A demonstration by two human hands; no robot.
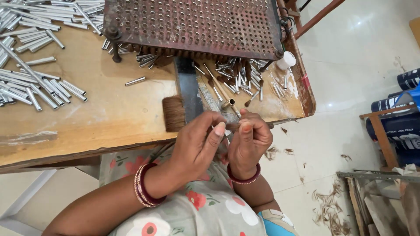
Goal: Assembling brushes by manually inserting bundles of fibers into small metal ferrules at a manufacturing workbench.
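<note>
**Both hands pinched on a tuft of bristle at the surface's edge**

Looking down from the head camera: the left hand (197, 142) and the right hand (250, 140) are drawn close together just off the near edge of the wooden surface (100, 113), fingers curled in. Between them sits a small dark bristle tuft (232, 127), and both hands are pinching it, thumbs up towards us. Just above the hands lies a brass-coloured ferrule (229, 103) on a thin stick. Beside the left hand, a flat brush (174, 113) rests on the surface with its brown hair pointing left. Further back stands a rusty perforated metal plate (192, 24) on legs, short silver tubes (238, 76) scattered under it. A bigger heap of silver tubes (35, 83) sprawls across the far left. Bristle clippings (328, 205) litter the pale floor on the right.
</note>
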